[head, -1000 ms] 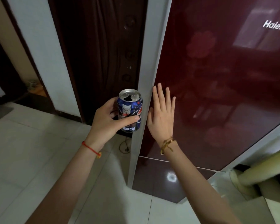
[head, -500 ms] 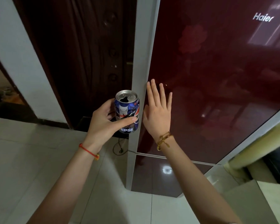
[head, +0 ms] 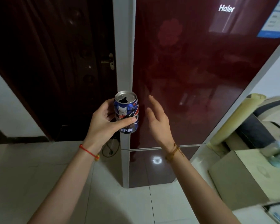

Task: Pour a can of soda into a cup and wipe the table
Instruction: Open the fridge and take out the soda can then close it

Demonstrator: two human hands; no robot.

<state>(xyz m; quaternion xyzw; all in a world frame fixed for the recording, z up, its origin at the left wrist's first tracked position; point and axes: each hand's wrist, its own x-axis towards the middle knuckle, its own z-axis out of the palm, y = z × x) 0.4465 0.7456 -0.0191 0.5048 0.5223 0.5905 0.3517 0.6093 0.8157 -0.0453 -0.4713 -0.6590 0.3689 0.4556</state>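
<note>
Left hand point(head: 102, 125) grip grasps the soda can point(head: 126, 112); right hand point(head: 158, 122) released, just off the fridge door point(head: 192, 70).

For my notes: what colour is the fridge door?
The fridge door is glossy dark red, as the head view shows.

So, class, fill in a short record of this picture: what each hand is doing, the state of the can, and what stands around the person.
left hand: grips the can, held upright
can: blue Pepsi, top already opened
right hand: open, fingers straight, near the fridge door
fridge: dark red, glossy, door shut
wooden door: dark, left of the fridge
cup: not in view
</note>
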